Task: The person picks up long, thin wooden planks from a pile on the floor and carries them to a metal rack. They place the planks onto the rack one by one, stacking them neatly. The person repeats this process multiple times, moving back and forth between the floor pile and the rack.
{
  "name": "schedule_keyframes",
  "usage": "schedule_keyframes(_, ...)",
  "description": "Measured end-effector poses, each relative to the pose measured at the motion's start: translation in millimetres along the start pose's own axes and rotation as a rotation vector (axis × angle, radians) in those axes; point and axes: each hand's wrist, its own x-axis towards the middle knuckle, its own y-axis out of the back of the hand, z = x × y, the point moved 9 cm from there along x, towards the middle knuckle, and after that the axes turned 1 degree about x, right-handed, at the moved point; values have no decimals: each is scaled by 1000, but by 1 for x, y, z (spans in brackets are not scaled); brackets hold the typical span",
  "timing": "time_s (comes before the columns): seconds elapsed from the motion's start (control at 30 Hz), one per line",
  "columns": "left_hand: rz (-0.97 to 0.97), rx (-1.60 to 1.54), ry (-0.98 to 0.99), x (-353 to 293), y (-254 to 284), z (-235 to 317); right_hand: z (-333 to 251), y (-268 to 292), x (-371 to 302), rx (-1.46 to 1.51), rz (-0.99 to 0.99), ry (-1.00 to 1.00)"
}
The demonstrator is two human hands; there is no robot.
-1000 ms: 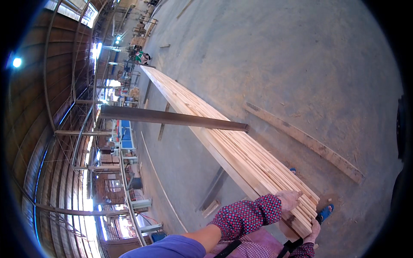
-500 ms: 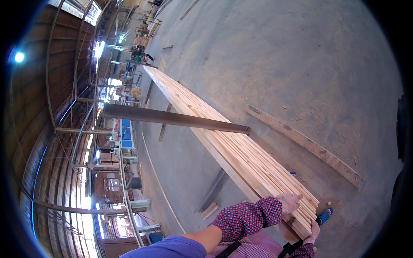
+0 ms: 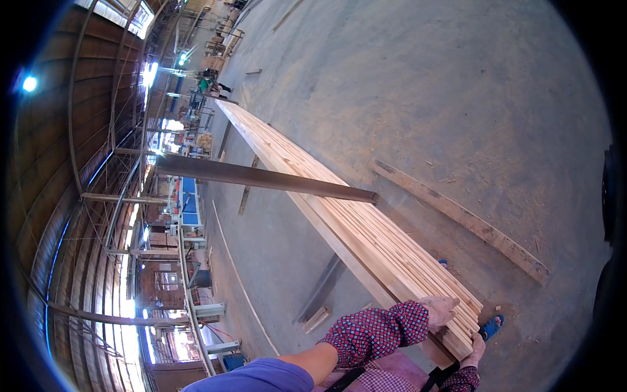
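A long stack of pale wooden strips [image 3: 366,222] runs from the far upper left to just in front of me. My left hand [image 3: 441,311], in a patterned sleeve, is on top near the close end, its fingers bent over the strips. At the right corner of that end, my right hand [image 3: 475,353] is closed around the outer edge of the strips; part of it is hidden by the wood. A wider board [image 3: 339,251] lies along the left side of the stack.
A dark metal beam [image 3: 261,178] crosses above the stack. On the floor at the right lies a long weathered timber [image 3: 464,219]. Blue footwear [image 3: 492,328] shows beside the close end. Machinery [image 3: 189,202] lines the left; a person [image 3: 206,85] is at the far end.
Both hands stay at the same end of the stack, with hardly any movement. The view has shifted very slightly, and the distant person has changed posture.
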Motion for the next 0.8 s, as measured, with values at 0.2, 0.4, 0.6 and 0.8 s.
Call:
schedule_keyframes(0.2, -11, -23, -9, -7, 6, 1, 5, -3, 2, 17, -2, -35)
schedule_keyframes(0.4, 83, 274, -205, 0, -5, 5, 5, -5, 5, -7, -9, -37)
schedule_keyframes(0.6, 215, -12, -88, 4, -6, -13, 2, -11, 3, 52, -40, -3)
schedule_keyframes(0.8, 195, 14, -116, 4, -5, -13, -7, -28, -10, 87, -78, -17)
